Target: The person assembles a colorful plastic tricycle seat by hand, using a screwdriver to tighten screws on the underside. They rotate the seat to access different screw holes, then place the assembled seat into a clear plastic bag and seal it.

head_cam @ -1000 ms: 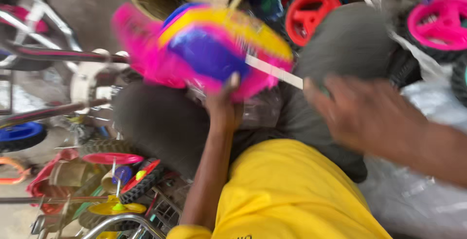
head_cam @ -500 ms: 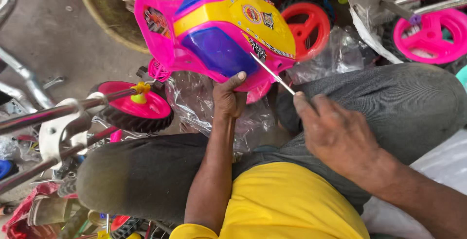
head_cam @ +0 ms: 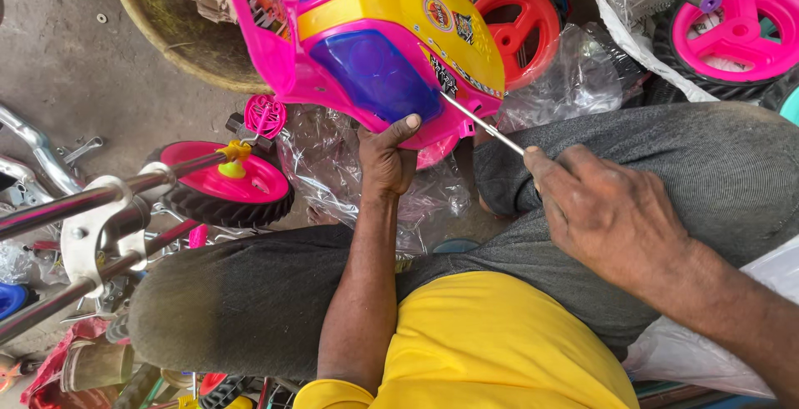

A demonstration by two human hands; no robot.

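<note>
Viewpoint: looking down from the person's head at their own lap, grey trousers and yellow shirt, seated among toy tricycle parts on a concrete floor (head_cam: 75,68).
Main object: a glossy plastic toy-vehicle body shell in pink, yellow and translucent blue (head_cam: 374,43), held up above the knees in the upper middle of the view, tilted, with stickers on its yellow panel.
Left hand: the left hand (head_cam: 387,155) is raised under the shell, fingers curled against its lower pink edge and thumb pressed on the blue panel, gripping and steadying it.
Right hand: the right hand (head_cam: 607,209) is clenched around the handle end of a thin silver metal rod-shaped tool (head_cam: 483,123); the handle itself is hidden inside the fist.
Tool position: the rod slants up and left from the fist, its tip touching the shell's side near the seam between the yellow and pink parts.
Beneath the shell: crumpled clear plastic wrapping (head_cam: 416,193) lies between the legs.
Left side: a pink wheel with a black rubber tyre (head_cam: 229,188) sits on chrome metal tubing (head_cam: 91,205).
Upper right: a red spoked plastic wheel (head_cam: 516,30) behind the shell, and another pink wheel with a black tyre (head_cam: 732,39) further right.
Upper left: the curved rim of a woven basket (head_cam: 166,43).
</note>
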